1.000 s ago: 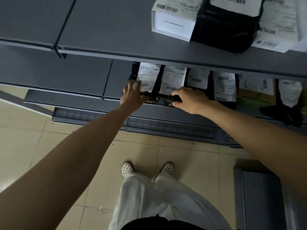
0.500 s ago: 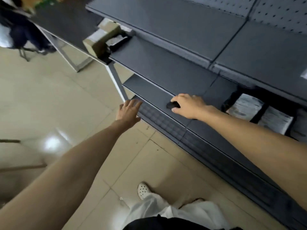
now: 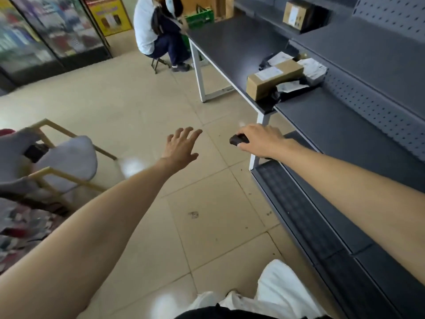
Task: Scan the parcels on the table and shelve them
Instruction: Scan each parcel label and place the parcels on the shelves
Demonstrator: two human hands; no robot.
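Beige tiled floor (image 3: 161, 100) runs beside grey shelving (image 3: 333, 125), with a cardboard parcel (image 3: 273, 79) and bagged parcels (image 3: 315, 69) at the near end of a dark table (image 3: 230, 42). A person (image 3: 149, 26) sits at its far end; a padded chair (image 3: 69, 157) stands left. The left hand (image 3: 181, 146) hovers spread and empty, the right hand (image 3: 262, 141) grips a dark scanner (image 3: 239, 139).

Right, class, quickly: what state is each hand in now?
Left hand: open, fingers spread, holding nothing.
Right hand: closed around a small black scanner.
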